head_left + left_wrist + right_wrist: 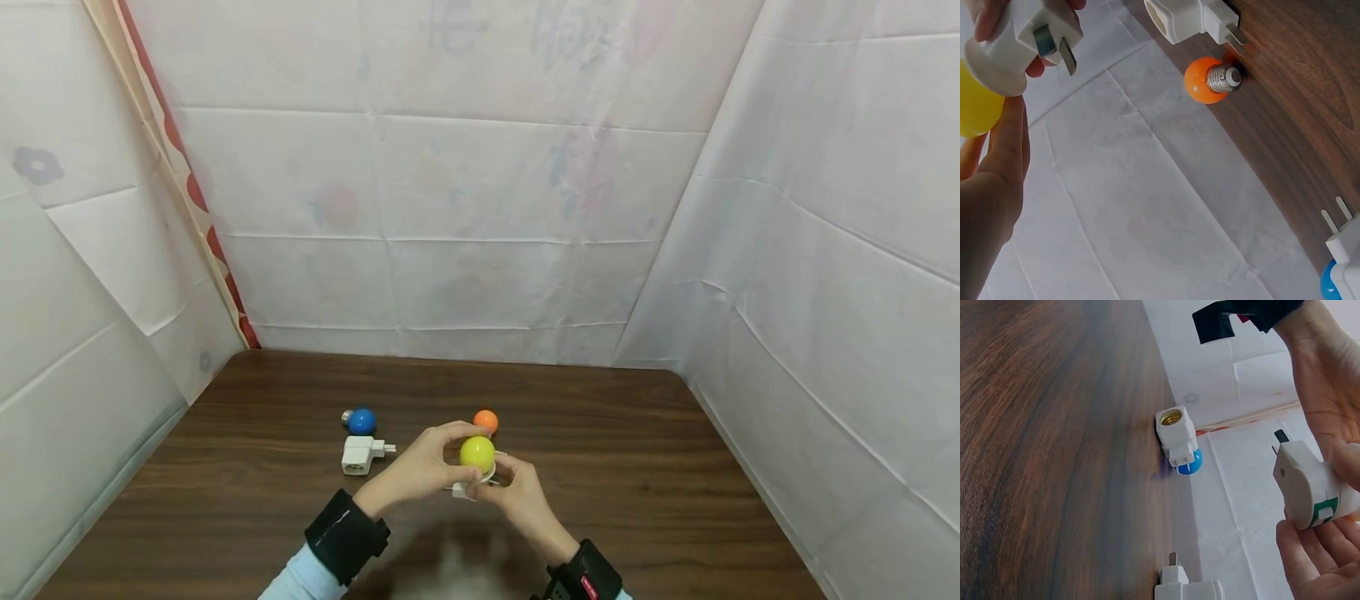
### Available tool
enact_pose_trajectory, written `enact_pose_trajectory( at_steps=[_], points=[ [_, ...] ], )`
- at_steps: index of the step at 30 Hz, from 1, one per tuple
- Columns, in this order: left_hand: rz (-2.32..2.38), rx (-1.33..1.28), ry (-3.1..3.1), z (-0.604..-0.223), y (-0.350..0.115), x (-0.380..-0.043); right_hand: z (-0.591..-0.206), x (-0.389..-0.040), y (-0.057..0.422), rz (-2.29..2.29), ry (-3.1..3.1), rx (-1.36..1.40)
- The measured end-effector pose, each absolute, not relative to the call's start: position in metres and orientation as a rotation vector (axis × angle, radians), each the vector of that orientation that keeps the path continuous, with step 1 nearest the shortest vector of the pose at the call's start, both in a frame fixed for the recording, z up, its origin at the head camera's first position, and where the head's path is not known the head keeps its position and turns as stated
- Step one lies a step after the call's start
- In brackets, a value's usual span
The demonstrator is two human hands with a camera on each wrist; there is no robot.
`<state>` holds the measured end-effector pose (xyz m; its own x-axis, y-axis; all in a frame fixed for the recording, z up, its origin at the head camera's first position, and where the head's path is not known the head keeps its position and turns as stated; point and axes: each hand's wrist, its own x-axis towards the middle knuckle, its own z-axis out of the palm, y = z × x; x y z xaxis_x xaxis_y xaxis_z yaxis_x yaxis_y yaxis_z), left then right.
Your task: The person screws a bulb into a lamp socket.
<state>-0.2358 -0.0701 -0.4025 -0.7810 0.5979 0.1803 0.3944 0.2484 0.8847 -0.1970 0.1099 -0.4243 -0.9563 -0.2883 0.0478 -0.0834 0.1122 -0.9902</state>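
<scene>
Pale, creased sheeting (480,183) hangs behind and along both sides of the dark wood-grain worktop (637,517). Just above its near middle, the yellow bulb (477,454) sits between my hands, its dome against the collar of a white plug-in socket (1019,47). I judge this to be a screw joint being worked, though which way it is turning, and how deep the hidden thread sits, I cannot tell. Either way, I should keep bulb and socket in one line, turn gently by the dome, hold the socket body steady clear of its prongs, and never force a tilted thread. My left hand (431,462) is partly closed, thumb and fingers curved round the bulb; my right hand (525,500) grips the socket. An orange bulb (1202,80) lies beside a second socket (1185,15), and a blue bulb (362,422) by a third socket (357,454), off to my left.
</scene>
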Motion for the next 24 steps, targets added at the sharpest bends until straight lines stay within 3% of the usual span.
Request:
enact_pose_trajectory(
  at_steps=[12,24],
  points=[
    [1.643,0.927,2.284,-0.403,-0.072,-0.236,-0.449,-0.210,0.116,-1.962,2.217,-0.366],
    [1.654,0.908,2.309,-0.407,-0.068,-0.236,-0.448,-0.210,0.116,-1.954,2.220,-0.412]
  ],
)
